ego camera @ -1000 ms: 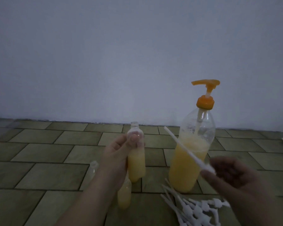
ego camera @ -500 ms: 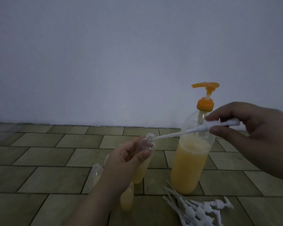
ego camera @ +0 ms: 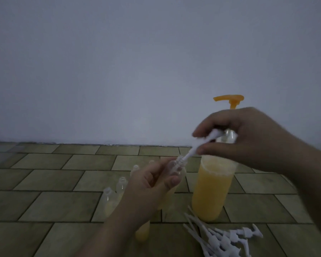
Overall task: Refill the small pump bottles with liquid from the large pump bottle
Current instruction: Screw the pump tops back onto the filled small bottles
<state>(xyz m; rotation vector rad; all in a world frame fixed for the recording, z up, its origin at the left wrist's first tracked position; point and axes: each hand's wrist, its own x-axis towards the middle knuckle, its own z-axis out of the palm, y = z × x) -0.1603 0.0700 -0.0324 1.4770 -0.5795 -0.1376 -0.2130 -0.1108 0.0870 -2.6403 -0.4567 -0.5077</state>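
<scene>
Right hand [ego camera: 245, 140] with white pump [ego camera: 198, 145] at unlabelled small bottle [ego camera: 176, 167] mouth

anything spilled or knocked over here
No spill shows on the tiled floor. The big bottle stands upright, and the small open bottles by the left hand look upright too. The only untidy spot is the loose heap of white pump tops lying on the floor.

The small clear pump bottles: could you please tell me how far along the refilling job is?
Done: the tilted small clear bottle in the left hand holds yellow liquid. In hand: the right hand is feeding a white pump top into its neck. Left: uncapped small bottles by the large orange-pump bottle, and loose white pump tops.
</scene>
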